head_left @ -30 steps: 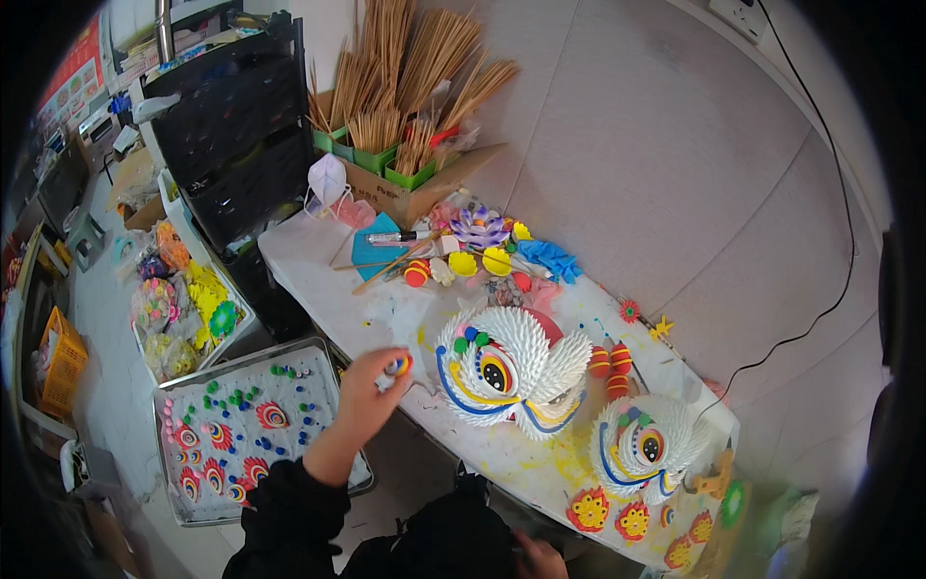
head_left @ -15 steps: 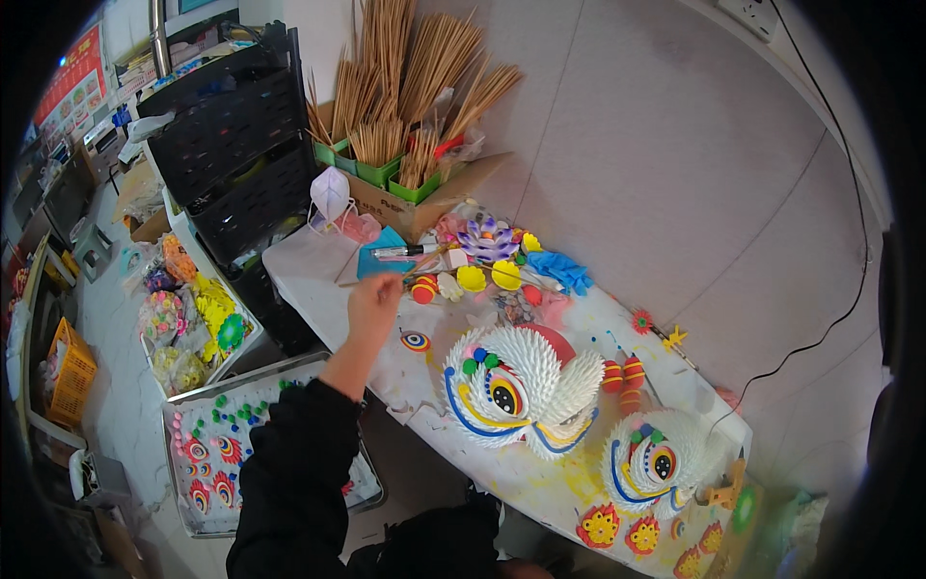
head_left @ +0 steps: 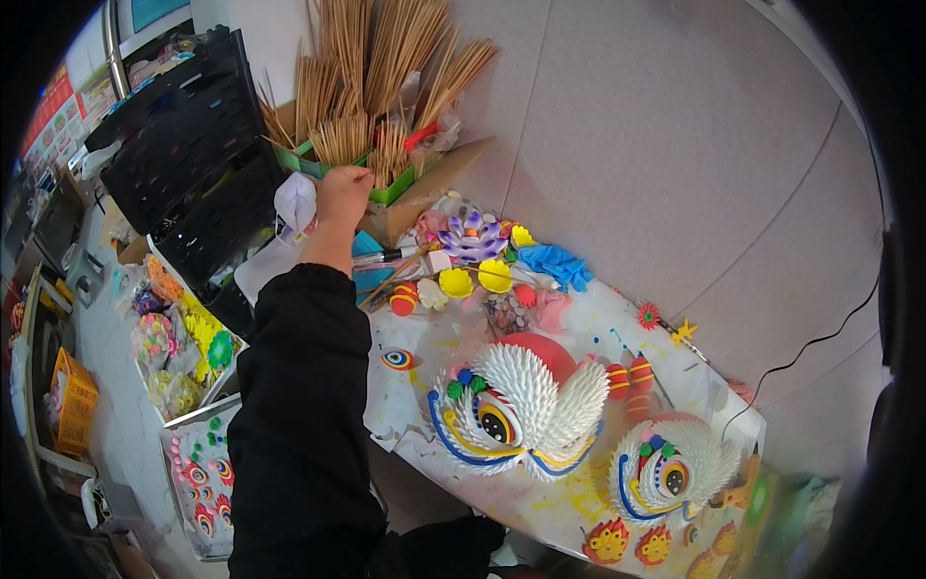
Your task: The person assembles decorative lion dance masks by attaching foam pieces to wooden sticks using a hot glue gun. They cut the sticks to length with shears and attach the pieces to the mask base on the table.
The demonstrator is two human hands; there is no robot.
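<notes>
My left hand (head_left: 344,196) reaches out in a black sleeve to the green boxes (head_left: 399,186) of thin wooden sticks (head_left: 390,154). Its fingers are pinched together beside the short sticks at the front; whether one is between them is too small to tell. A white folded mask (head_left: 295,201) lies just left of the wrist. On the table stand two white lion heads, a larger one (head_left: 521,372) and a smaller one (head_left: 709,463), with layered scales, big eyes and blue and yellow trim. An eye-shaped piece (head_left: 396,360) lies left of the larger head. My right hand is not visible.
A purple lotus flower (head_left: 473,237), yellow cups (head_left: 495,277) and a blue glove (head_left: 557,265) crowd the table's back. Red-and-yellow flame pieces (head_left: 607,542) lie at the near edge. Black crates (head_left: 193,154) stand left. A tray (head_left: 189,516) of small parts sits lower left.
My left hand has moved up and away, from above the blue sheet and brushes on the table to the green stick boxes. The whole view has shifted slightly.
</notes>
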